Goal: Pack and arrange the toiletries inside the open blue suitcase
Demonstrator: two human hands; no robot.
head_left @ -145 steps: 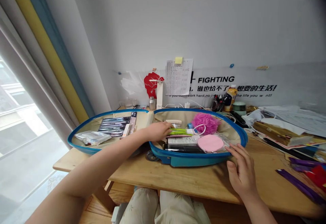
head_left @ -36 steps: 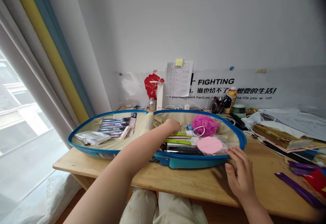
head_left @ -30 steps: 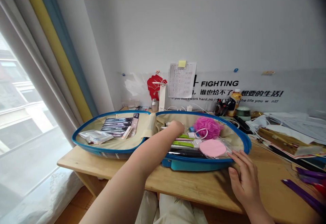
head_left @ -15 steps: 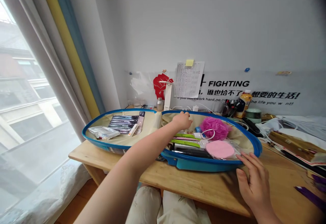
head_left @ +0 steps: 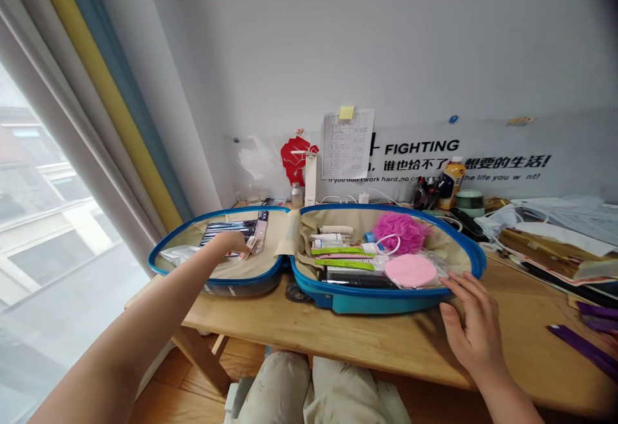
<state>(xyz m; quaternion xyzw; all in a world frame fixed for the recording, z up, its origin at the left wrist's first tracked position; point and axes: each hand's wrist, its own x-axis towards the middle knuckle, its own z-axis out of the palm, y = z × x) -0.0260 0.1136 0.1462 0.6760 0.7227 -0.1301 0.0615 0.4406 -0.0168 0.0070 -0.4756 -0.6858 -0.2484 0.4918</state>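
Note:
A blue suitcase point(head_left: 367, 300) lies open on the wooden desk point(head_left: 338, 340). Its right half holds a pink bath pouf point(head_left: 398, 231), a round pink pad point(head_left: 410, 271), green-labelled tubes point(head_left: 340, 251) and a dark box. The left half holds a dark brush pack point(head_left: 226, 226) and a clear packet point(head_left: 174, 254). My left hand point(head_left: 230, 242) reaches into the left half and lies on the brush pack, fingers curled down; a grip does not show. My right hand point(head_left: 470, 327) rests flat on the desk against the suitcase's near right rim, fingers spread.
Curtains point(head_left: 96, 102) and a window stand to the left. Along the wall are a paper sheet point(head_left: 346, 145), a small bottle point(head_left: 295, 195), a yellow drink bottle point(head_left: 451, 179) and a green jar point(head_left: 470, 202). Papers and magazines point(head_left: 550, 237) pile at the right; purple strips point(head_left: 584, 347) lie near the edge.
My left hand has left the right half of the suitcase and crossed to the brush pack in the left half. The right hand has stayed by the rim. The view swung slightly.

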